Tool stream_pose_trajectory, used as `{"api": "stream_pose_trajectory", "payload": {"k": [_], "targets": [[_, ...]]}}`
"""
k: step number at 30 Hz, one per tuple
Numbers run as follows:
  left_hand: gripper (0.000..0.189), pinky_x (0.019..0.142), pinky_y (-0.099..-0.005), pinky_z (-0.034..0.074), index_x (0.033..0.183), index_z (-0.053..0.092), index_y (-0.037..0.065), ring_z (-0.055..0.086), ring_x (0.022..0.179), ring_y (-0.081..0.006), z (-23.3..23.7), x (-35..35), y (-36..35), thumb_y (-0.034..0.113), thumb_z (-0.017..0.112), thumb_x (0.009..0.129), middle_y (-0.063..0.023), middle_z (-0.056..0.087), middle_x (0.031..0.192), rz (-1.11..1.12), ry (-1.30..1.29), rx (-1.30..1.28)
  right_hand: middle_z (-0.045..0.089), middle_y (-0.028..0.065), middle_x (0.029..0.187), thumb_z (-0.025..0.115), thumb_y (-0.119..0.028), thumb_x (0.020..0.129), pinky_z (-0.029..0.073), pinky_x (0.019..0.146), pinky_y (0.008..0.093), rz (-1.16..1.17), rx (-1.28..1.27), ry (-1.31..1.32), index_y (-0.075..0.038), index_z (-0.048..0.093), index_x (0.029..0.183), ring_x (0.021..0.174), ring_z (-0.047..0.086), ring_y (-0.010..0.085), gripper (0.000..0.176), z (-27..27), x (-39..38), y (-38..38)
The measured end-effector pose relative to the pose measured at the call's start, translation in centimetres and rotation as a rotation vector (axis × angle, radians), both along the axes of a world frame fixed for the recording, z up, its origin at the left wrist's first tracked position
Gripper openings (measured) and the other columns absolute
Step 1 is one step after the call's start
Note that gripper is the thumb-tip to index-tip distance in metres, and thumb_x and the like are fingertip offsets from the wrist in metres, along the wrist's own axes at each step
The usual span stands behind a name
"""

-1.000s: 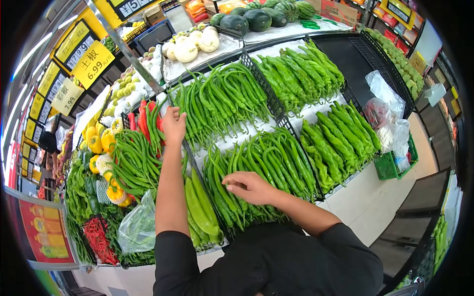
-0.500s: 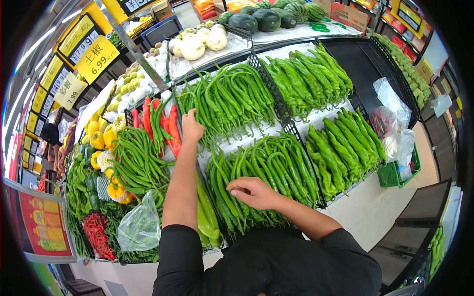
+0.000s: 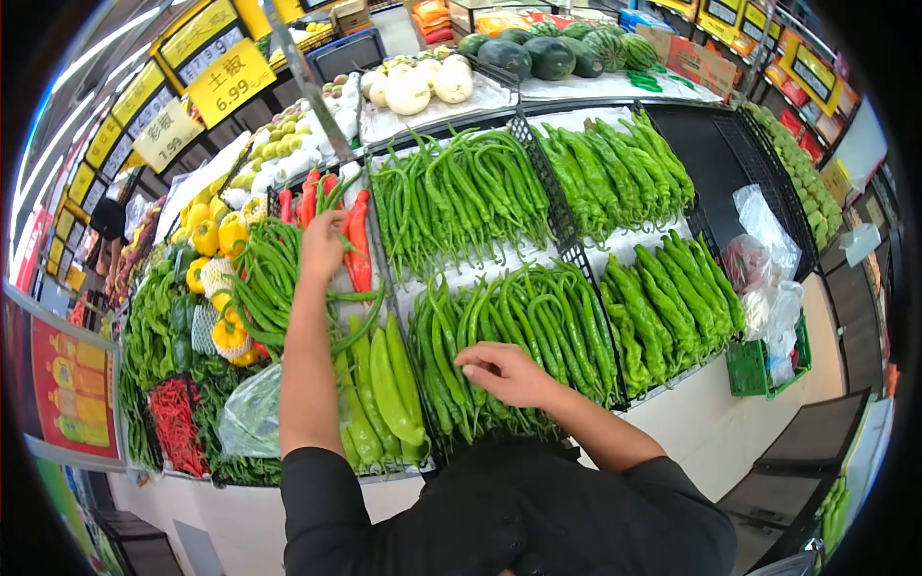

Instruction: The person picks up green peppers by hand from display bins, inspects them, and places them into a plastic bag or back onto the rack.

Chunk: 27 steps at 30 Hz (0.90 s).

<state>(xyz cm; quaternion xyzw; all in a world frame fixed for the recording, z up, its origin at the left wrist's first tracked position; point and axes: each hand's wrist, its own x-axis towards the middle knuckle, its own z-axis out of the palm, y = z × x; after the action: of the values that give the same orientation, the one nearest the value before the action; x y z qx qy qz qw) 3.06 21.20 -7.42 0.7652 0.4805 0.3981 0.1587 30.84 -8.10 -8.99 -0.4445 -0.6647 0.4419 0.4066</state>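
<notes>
Head view, clock read from the person's chest, 12 straight ahead. Left hand (image 3: 325,248) at 11 o'clock, back up, fingers bent down over the edge of a tangled pile of green peppers (image 3: 269,278). Whether the fingers have hold of a pepper, I can't tell from here. Right hand (image 3: 509,372) at 12, half open, fingers loosely curled, thumb a little apart, nothing seen in it; it is over the near row of long green peppers (image 3: 523,322).

Around the left hand: red peppers (image 3: 358,245) just beside it at 3 o'clock, yellow peppers (image 3: 230,235) at 9, pale green peppers (image 3: 386,398) at 5, clear plastic bag (image 3: 252,415) at 7. Off the right hand: wrinkled green peppers (image 3: 667,312) at 2, green crate (image 3: 754,370) at 3.
</notes>
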Motion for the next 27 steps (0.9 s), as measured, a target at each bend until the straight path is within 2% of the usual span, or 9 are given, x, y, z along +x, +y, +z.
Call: {"api": "stream_pose_trajectory", "payload": {"k": [2,5,8,14,15,18,24,25,27], "targets": [[0.025,0.082,-0.0355,0.052,0.105,0.066,0.001,0.067,0.088,-0.0294,0.8,-3.6,0.0,-0.005,0.052,0.086,-0.0171,0.069,0.096,0.074,0.03,0.075,0.064,0.0082,0.087,0.061,-0.017,0.095,0.048,0.067,0.0315,-0.016,-0.013,0.008,-0.003,0.066,0.109,0.073,0.058,0.0163,0.02,0.0,0.1,-0.4],[0.019,0.082,-0.0322,0.052,0.109,0.065,0.002,0.067,0.088,-0.0202,1.8,-8.7,-0.8,0.003,0.053,0.094,-0.0114,0.07,0.095,0.179,0.048,0.034,0.061,0.0018,0.082,0.063,-0.015,0.094,0.045,0.063,0.0263,-0.025,-0.073,0.029,-0.002,0.066,0.11,0.068,0.051,0.0074,0.02,-0.8,0.1,-1.0],[0.018,0.08,-0.0333,0.052,0.108,0.065,0.003,0.067,0.087,-0.0215,2.5,-10.0,-2.5,0.008,0.057,0.093,-0.0119,0.07,0.094,0.272,0.16,-0.048,0.06,0.0011,0.081,0.063,-0.015,0.094,0.045,0.063,0.0262,-0.029,-0.084,0.037,-0.002,0.066,0.109,0.068,0.05,0.0077,0.02,-1.3,-0.3,-1.4],[0.02,0.076,-0.036,0.053,0.104,0.066,0.002,0.068,0.081,-0.0269,1.2,-2.5,-3.3,0.011,0.062,0.087,-0.0157,0.069,0.087,0.009,0.219,0.007,0.061,0.0021,0.084,0.061,-0.017,0.095,0.045,0.064,0.0268,0.022,-0.063,0.014,-0.001,0.065,0.111,0.07,0.051,0.0085,0.022,0.3,-1.6,-1.5],[0.019,0.075,-0.0377,0.053,0.101,0.066,0.001,0.068,0.081,-0.031,-0.4,-1.2,-1.8,0.011,0.063,0.085,-0.0181,0.069,0.087,-0.038,0.214,0.028,0.061,0.0024,0.085,0.061,-0.017,0.095,0.045,0.064,0.0269,0.023,-0.059,0.018,-0.001,0.065,0.111,0.07,0.051,0.0087,0.023,0.6,-1.7,-1.5],[0.019,0.077,-0.0418,0.053,0.099,0.066,0.001,0.067,0.083,-0.0345,-2.8,3.4,0.5,0.014,0.063,0.085,-0.0191,0.069,0.087,-0.113,0.273,0.092,0.061,0.0037,0.086,0.062,-0.016,0.095,0.045,0.064,0.027,0.019,-0.054,0.01,0.0,0.065,0.11,0.07,0.051,0.0091,0.022,0.8,-1.2,-1.6],[0.028,0.08,-0.0482,0.051,0.097,0.064,0.002,0.065,0.088,-0.0385,-6.1,8.8,4.0,0.027,0.068,0.085,-0.0185,0.067,0.095,-0.076,0.596,-0.016,0.061,0.0022,0.084,0.061,-0.017,0.096,0.044,0.063,0.0266,-0.097,-0.065,0.018,-0.002,0.065,0.111,0.069,0.051,0.0087,0.022,-0.4,1.2,-2.5],[0.03,0.08,-0.0482,0.052,0.097,0.063,0.003,0.065,0.09,-0.0385,-6.3,9.4,4.3,0.03,0.069,0.085,-0.0186,0.067,0.1,-0.022,0.6,-0.043,0.062,0.0021,0.085,0.062,-0.017,0.095,0.045,0.064,0.0267,-0.119,-0.086,0.023,-0.002,0.066,0.111,0.07,0.052,0.0088,0.022,-0.5,1.7,-2.4],[0.031,0.079,-0.0482,0.052,0.097,0.063,0.004,0.066,0.091,-0.0376,-5.7,10.3,4.4,0.031,0.069,0.085,-0.0184,0.067,0.099,0.066,0.68,-0.066,0.064,0.0018,0.085,0.063,-0.017,0.095,0.045,0.066,0.0269,-0.153,-0.133,0.041,-0.003,0.066,0.111,0.072,0.053,0.0091,0.022,-0.8,2.4,-2.6]]}}
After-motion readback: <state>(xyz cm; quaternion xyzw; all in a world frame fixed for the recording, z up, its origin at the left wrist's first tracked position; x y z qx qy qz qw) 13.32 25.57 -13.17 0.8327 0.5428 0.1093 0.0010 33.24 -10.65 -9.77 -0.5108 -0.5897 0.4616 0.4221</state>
